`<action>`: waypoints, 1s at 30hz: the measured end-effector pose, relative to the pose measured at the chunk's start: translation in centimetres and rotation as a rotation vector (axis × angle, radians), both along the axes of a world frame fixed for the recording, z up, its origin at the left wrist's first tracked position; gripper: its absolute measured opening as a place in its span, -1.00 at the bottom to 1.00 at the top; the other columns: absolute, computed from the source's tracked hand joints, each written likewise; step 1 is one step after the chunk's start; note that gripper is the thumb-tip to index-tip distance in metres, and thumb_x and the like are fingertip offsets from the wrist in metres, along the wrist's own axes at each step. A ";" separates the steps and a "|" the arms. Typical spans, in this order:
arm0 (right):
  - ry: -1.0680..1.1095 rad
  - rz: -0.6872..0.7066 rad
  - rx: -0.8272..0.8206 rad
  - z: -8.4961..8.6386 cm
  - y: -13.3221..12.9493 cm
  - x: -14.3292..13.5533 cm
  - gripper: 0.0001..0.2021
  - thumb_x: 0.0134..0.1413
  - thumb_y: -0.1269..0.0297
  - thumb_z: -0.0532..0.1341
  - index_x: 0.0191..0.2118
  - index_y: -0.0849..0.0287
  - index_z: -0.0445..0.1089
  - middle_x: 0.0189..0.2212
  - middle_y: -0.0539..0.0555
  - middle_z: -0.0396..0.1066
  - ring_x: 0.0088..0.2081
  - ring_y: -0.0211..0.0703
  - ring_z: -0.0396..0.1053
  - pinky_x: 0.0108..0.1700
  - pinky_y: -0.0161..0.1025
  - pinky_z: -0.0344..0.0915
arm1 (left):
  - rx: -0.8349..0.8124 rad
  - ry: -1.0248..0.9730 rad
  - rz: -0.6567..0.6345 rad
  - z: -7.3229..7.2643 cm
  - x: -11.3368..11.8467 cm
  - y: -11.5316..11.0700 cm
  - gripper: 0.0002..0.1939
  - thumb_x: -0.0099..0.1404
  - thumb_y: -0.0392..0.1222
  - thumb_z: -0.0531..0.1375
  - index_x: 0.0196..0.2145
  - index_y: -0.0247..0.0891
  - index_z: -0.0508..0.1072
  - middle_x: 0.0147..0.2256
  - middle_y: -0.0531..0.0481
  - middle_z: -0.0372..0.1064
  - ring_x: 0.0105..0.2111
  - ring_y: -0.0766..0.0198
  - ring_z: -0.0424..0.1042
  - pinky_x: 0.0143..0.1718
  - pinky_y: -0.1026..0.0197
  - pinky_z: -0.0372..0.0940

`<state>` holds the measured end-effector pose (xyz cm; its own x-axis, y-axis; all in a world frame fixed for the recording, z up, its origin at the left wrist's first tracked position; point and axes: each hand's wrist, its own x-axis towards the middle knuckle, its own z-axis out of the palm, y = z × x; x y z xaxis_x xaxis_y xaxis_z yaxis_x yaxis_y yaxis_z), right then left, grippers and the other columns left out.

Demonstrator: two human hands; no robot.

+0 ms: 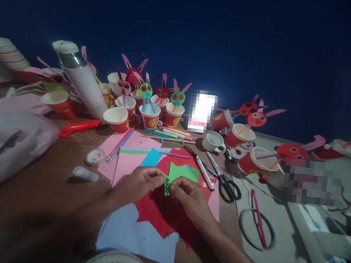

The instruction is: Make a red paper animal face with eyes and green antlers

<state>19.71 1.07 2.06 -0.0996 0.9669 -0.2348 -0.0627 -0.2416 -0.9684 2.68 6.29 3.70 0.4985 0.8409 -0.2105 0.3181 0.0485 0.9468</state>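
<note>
Pinched by your left hand (142, 183) and right hand (189, 195), one each side: green paper strip (166, 186), long axis toward you.

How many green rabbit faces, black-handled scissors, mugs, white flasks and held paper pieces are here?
Green rabbit faces: 2
Black-handled scissors: 1
Mug: 1
White flask: 1
Green paper piece, between left hand and right hand: 1
Total: 6

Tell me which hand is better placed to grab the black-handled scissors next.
The right hand, probably: the black-handled scissors lie on its side, and the left hand is farther away. Both hands hold the small green piece, so the right would have to let go first.
</note>
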 end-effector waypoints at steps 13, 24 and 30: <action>-0.244 0.047 0.148 0.1 0.2 1.2 -0.80 0.10 0.24 0.12 -0.46 0.22 0.33 -0.54 -0.04 0.31 -0.48 -0.32 0.25 -0.40 -0.38 0.18 | -0.116 -0.064 0.078 -1.2 -0.9 0.6 -0.73 0.19 -0.07 0.12 -0.56 -0.29 0.35 -0.69 0.17 0.13 -0.65 0.44 0.14 -0.60 0.37 0.08; -1.497 -0.032 0.549 -1.2 2.8 7.5 -0.81 0.11 0.22 0.16 -0.20 0.13 0.46 -0.35 0.11 0.39 -0.25 -0.10 0.32 -0.25 -0.28 0.16 | -0.071 -0.185 0.368 -0.3 -3.5 1.9 -0.79 0.15 -0.09 0.20 -0.51 -0.29 0.39 -0.69 0.15 0.22 -0.69 0.45 0.18 -0.69 0.41 0.12; -1.488 0.067 0.584 -2.1 2.9 6.9 -0.82 0.14 0.24 0.14 -0.25 0.16 0.45 -0.35 0.12 0.37 -0.22 -0.09 0.30 -0.21 -0.26 0.16 | 0.011 -0.163 0.485 0.7 -3.8 1.9 -0.82 0.12 -0.14 0.18 -0.53 -0.31 0.40 -0.66 0.12 0.24 -0.68 0.44 0.19 -0.69 0.40 0.16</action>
<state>26.61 3.99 -0.04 -0.1745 0.9583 0.2264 0.9727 0.2035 -0.1118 -1.11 8.15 4.42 0.0756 0.9854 -0.1523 0.1099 0.1435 0.9835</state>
